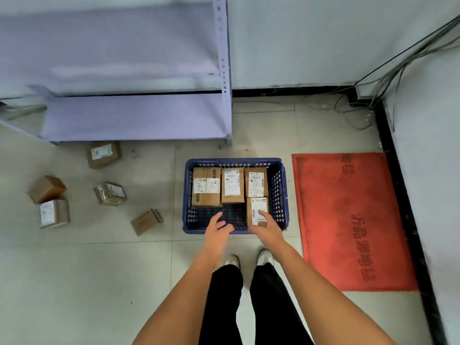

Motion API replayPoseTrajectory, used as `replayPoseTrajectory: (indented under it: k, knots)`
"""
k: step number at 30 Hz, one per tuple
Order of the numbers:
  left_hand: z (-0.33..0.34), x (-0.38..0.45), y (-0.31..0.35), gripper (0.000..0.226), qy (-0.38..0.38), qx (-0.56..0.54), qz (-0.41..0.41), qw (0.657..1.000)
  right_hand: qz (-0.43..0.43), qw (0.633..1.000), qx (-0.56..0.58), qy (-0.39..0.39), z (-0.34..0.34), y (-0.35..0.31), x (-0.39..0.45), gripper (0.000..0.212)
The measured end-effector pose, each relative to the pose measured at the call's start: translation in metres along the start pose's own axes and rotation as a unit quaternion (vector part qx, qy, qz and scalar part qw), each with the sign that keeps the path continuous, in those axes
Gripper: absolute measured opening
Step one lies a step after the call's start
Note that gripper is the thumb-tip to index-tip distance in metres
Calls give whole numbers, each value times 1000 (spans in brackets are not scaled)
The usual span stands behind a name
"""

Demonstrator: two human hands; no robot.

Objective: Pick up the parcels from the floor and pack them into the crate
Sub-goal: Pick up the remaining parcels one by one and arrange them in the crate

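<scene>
The right hand (264,221) rests on a parcel (257,210) in the crate (281,195), near right corner, fingers loosely bent over it. The left hand (219,226) hangs open and holds nothing. Five parcels lie on the floor (112,270) well to the left; the nearest parcel (146,221) points its long axis diagonally, closer to the left hand.
</scene>
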State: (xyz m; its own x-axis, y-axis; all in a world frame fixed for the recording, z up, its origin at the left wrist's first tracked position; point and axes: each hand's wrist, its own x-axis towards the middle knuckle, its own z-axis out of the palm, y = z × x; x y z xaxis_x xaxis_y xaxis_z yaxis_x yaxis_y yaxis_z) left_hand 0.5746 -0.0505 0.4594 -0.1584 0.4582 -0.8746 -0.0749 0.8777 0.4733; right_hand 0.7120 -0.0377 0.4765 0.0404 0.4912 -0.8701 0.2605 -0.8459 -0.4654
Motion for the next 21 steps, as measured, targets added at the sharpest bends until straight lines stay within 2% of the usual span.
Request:
replayPoseTrajectory:
  k: [5, 8, 14, 18, 21]
  knots:
    - [-58, -57, 20, 59, -13, 13, 48, 999, -49, 999, -13, -8, 44, -26, -62, 67]
    - [-91, -68, 24, 60, -18, 34, 62, 997, -43, 999, -19, -10, 69, -35, -72, 70]
    - [-248, -39, 28, 63, 4, 50, 63, 997, -49, 999, -11, -9, 200, -78, -71, 71]
    - [-364, -3, 27, 58, 39, 47, 50, 997, -25, 999, 11, -17, 303, -91, -63, 71]
    - [-425, 12, 27, 56, 38, 45, 37, 998, 5, 1000, 17, -17, 362, -95, -62, 70]
